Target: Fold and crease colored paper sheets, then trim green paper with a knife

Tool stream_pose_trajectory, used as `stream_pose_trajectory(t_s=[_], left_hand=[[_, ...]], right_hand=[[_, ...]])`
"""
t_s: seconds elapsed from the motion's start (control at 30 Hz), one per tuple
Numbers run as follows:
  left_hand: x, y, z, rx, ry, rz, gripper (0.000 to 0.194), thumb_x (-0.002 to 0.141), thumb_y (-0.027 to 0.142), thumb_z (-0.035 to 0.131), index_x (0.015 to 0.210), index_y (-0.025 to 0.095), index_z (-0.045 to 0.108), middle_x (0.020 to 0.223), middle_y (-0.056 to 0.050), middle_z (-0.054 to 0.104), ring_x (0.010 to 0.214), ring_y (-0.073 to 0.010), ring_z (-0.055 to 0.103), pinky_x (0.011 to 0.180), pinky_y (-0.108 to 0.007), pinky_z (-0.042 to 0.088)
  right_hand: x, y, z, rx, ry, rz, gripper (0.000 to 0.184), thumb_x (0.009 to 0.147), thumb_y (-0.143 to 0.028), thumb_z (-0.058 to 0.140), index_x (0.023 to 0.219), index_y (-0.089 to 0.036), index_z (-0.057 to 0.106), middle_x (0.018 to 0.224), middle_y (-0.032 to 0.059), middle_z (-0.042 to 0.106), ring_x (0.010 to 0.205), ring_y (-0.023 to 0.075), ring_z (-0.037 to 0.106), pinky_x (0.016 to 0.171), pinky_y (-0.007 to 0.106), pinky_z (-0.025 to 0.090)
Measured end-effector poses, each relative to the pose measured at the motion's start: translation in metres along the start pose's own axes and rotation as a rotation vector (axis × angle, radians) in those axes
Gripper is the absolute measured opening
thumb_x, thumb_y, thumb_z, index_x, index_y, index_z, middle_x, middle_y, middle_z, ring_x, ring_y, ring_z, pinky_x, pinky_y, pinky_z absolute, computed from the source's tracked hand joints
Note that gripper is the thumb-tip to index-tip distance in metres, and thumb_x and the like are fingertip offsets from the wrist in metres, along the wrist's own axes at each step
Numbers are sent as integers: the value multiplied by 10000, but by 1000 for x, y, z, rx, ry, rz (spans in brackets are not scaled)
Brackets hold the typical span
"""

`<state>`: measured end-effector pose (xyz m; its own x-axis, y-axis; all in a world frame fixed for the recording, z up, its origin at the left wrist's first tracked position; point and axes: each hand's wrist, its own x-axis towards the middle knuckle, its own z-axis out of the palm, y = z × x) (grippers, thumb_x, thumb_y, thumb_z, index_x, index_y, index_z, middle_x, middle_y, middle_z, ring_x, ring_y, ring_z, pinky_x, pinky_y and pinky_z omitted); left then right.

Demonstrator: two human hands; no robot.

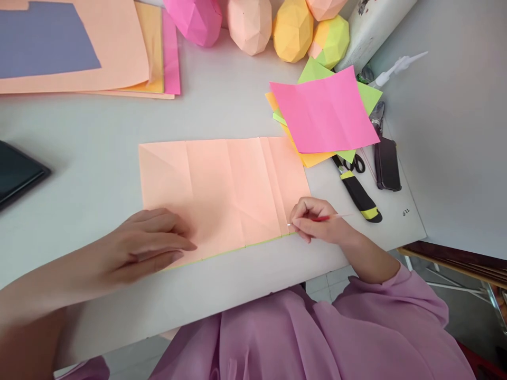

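Note:
A creased peach sheet of paper [214, 184] lies on the white table in front of me, with straight fold lines across it and a thin green edge showing along its near side. My left hand [154, 243] rests flat on its near left part, fingers stretched out. Toward the sheet's near right corner, my right hand [317, 219] pinches a slim pen [321, 218] with a red section and a clear back end. The pen's pale tip points left, close to the paper; whether it touches cannot be made out.
A pink sheet [327, 111] tops a pile of coloured papers, overlapping the peach sheet's far right corner. Beside it lie a black-and-yellow utility knife [360, 195], scissors [358, 163] and a dark phone-like object [387, 164]. Faceted paper shapes [249, 24] line the back; larger sheets [119, 47] lie far left.

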<state>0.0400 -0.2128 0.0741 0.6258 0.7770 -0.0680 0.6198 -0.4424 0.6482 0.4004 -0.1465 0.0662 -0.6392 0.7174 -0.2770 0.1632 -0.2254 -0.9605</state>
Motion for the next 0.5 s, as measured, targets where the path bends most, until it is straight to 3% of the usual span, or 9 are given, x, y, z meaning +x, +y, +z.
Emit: stream_pose_trajectory(t_s=[0.03,0.1,0.17,0.23,0.3,0.4,0.5], left_hand=[[-6,-7,-1,-98,-43,-23,271,969,374,441,967,269,691,1082,14,642,954,-133,581,814,-246,490],[-16,-21,0,-260,-12,-187,222,961,338,467,984,285,682,1101,46,649,1007,-158,584,828,-291,493],[-20,-33,2,-483,288,-301,216,920,375,537,869,257,710,1003,50,674,969,-177,594,796,-340,487],[-16,-38,4,-726,687,-267,169,792,396,701,750,234,721,756,-4,664,761,-165,602,625,-315,475],[-5,-36,3,-847,971,-334,138,685,330,785,699,214,712,671,-25,637,596,-129,540,516,-282,409],[9,-28,-2,-891,1204,-489,132,592,232,782,637,175,672,595,-15,595,532,-116,496,482,-262,349],[12,-28,-6,-895,1262,-574,165,532,226,754,645,153,659,529,3,564,504,-114,482,483,-258,328]], right_hand=[[1,1,-2,29,18,-20,155,854,-252,612,769,-178,505,622,-49,563,421,50,474,377,171,357],[0,2,-5,-11,97,-103,135,890,-294,597,840,-179,547,644,-34,588,446,60,488,372,173,348],[-1,2,-7,-189,213,-258,136,928,-308,553,914,-180,597,713,5,635,535,89,562,434,205,434],[-2,2,-9,-409,301,-460,166,962,-277,489,969,-186,628,815,50,674,710,137,644,600,278,540],[-1,0,-12,-580,317,-628,159,957,-232,485,1028,-199,624,938,84,688,910,186,661,788,376,565],[3,-3,-15,-757,228,-729,247,894,-251,599,1135,-211,565,1162,129,641,1179,254,563,971,491,496],[7,-3,-12,-908,85,-762,425,855,-346,655,1224,-201,501,1314,163,555,1338,285,410,1051,527,420]])
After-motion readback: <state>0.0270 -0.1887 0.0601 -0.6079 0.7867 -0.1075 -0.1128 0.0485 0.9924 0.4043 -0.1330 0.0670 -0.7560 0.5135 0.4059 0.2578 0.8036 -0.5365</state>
